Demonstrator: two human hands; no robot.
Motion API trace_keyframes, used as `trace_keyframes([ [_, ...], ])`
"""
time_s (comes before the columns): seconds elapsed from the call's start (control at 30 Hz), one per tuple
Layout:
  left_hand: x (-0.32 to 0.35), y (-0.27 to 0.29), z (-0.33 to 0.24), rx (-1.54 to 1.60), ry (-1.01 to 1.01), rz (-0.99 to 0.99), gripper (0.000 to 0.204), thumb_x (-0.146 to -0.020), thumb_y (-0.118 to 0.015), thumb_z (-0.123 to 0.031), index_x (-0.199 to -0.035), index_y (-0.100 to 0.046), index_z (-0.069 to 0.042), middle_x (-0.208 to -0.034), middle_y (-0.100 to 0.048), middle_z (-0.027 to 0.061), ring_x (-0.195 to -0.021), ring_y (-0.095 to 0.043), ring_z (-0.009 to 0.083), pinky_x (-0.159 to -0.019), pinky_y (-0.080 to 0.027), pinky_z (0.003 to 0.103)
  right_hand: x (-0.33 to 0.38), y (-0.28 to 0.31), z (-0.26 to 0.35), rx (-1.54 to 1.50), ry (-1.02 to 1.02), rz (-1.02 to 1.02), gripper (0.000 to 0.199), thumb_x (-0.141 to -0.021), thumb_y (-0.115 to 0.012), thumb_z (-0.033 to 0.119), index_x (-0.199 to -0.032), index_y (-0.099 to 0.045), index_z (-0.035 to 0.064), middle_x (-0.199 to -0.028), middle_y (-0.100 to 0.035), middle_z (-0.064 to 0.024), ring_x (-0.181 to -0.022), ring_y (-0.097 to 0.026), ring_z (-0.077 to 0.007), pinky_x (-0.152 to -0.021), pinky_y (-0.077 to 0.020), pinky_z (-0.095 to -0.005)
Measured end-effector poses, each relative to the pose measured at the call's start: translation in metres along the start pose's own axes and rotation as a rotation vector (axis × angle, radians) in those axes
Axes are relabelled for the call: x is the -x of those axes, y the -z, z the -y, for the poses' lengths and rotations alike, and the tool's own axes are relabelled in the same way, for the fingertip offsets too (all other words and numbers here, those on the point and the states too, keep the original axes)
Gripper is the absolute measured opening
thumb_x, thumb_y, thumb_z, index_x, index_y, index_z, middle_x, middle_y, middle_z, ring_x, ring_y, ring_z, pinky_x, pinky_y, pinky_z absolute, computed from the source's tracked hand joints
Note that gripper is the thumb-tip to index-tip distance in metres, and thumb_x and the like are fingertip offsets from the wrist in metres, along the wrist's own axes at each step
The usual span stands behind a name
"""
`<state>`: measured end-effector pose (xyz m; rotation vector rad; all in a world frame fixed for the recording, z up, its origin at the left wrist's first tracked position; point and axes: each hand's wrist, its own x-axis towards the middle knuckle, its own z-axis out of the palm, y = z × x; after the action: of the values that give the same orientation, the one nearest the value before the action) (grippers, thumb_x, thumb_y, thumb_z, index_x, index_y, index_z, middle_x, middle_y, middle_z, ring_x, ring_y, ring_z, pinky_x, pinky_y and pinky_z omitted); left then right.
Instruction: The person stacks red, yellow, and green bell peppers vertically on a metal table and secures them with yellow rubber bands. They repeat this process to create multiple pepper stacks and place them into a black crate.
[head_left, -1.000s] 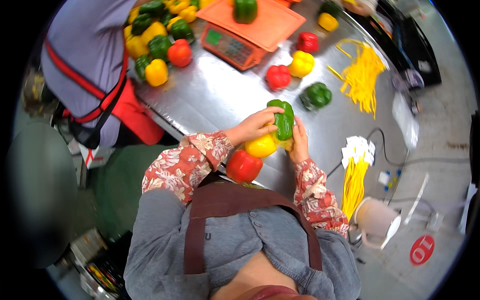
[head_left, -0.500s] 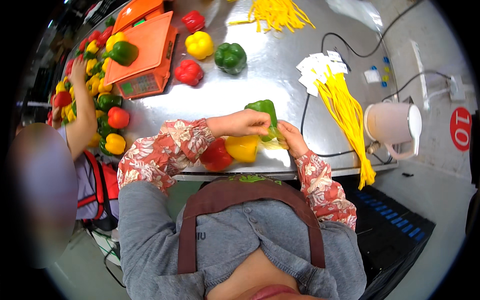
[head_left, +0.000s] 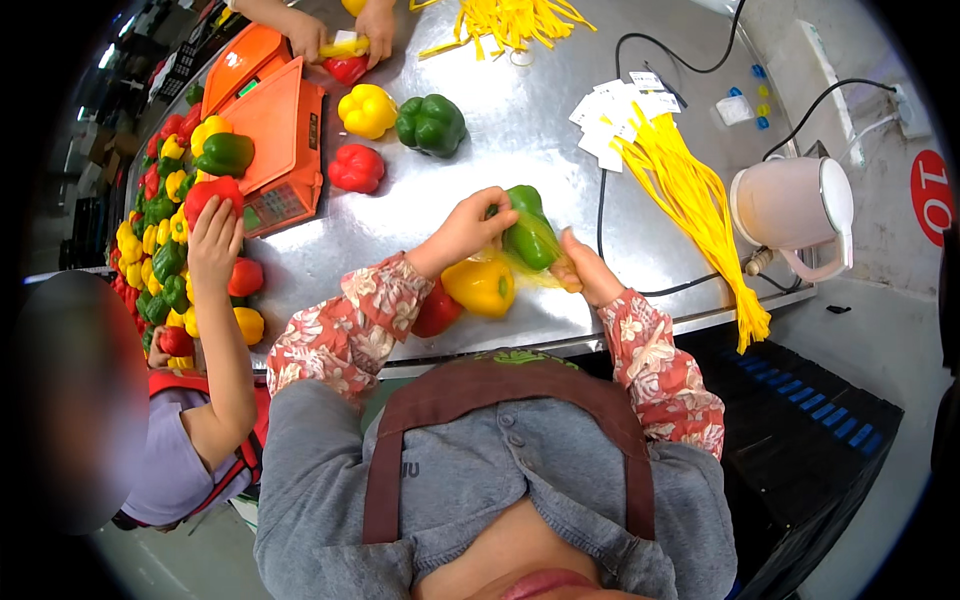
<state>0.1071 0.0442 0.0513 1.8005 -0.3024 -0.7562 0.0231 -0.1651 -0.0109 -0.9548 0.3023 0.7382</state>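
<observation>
A green bell pepper (head_left: 527, 215) lies between my hands, with a sheer yellow net sleeve (head_left: 537, 258) stretched over its near side. My left hand (head_left: 468, 232) is closed at the pepper's left, fingers curled at the net's edge. On the right, my right hand (head_left: 590, 272) pinches the bunched end of the net between thumb and fingers. Just below, close to the table's near edge, a yellow bell pepper (head_left: 484, 288) sits against a red bell pepper (head_left: 437, 310), which my left sleeve partly hides.
Yellow net sleeves with white tags (head_left: 680, 200) lie right, near a kettle (head_left: 790, 215) and black cable. Loose peppers and an orange scale (head_left: 285, 140) stand left. One co-worker's hand holds a red pepper (head_left: 212, 195); another's hands (head_left: 345, 40) hold a netted red pepper.
The net has spread farther over the green pepper, and my left hand has shifted left along it. A co-worker's hands have come in at the top onto a red pepper; the left co-worker reached forward.
</observation>
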Motion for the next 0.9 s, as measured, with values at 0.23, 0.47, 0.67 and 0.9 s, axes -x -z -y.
trace_keyframes([
  [0.23,-0.031,-0.001,-0.012,0.135,-0.206,0.220,0.010,-0.091,-0.048,-0.015,-0.089,-0.045,-0.006,-0.102,-0.058,0.0044,-0.070,-0.050,0.0055,-0.061,-0.043,0.021,0.014,-0.003,-0.010,0.158,-0.003,-0.062,0.045,-0.084,-0.054,0.044,-0.098,-0.055,0.0007,-0.070,-0.057,-0.0025,-0.056,-0.052,-0.0095,-0.050,-0.0409,-0.0219],
  [0.47,-0.045,-0.023,-0.015,0.145,-0.302,0.550,0.011,-0.090,-0.049,-0.012,-0.084,-0.046,-0.004,-0.101,-0.057,0.0075,-0.094,-0.052,0.0129,-0.082,-0.042,0.027,0.054,-0.011,0.016,0.747,0.621,-0.595,0.082,-0.068,-0.074,0.027,-0.133,-0.031,0.0030,-0.123,-0.045,-0.0179,-0.112,-0.047,-0.0225,-0.085,-0.0422,-0.0314],
  [0.67,-0.031,-0.027,-0.033,-0.075,-0.530,0.483,0.012,-0.086,-0.056,-0.015,-0.081,-0.051,-0.005,-0.095,-0.057,0.0048,-0.089,-0.050,0.0123,-0.082,-0.041,0.027,0.047,0.001,0.010,0.542,0.444,-0.252,0.068,-0.072,-0.071,0.020,-0.129,-0.038,0.0020,-0.118,-0.048,-0.0142,-0.112,-0.044,-0.0187,-0.090,-0.0396,-0.0312],
  [0.9,-0.022,-0.007,-0.047,-0.243,-0.444,0.542,0.015,-0.083,-0.062,-0.021,-0.083,-0.059,-0.006,-0.090,-0.055,0.0021,-0.089,-0.050,0.0140,-0.082,-0.038,0.027,0.082,0.025,-0.005,0.998,0.442,-0.501,0.064,-0.072,-0.071,0.026,-0.121,-0.042,-0.0021,-0.105,-0.054,-0.0134,-0.091,-0.053,-0.0202,-0.079,-0.0433,-0.0291],
])
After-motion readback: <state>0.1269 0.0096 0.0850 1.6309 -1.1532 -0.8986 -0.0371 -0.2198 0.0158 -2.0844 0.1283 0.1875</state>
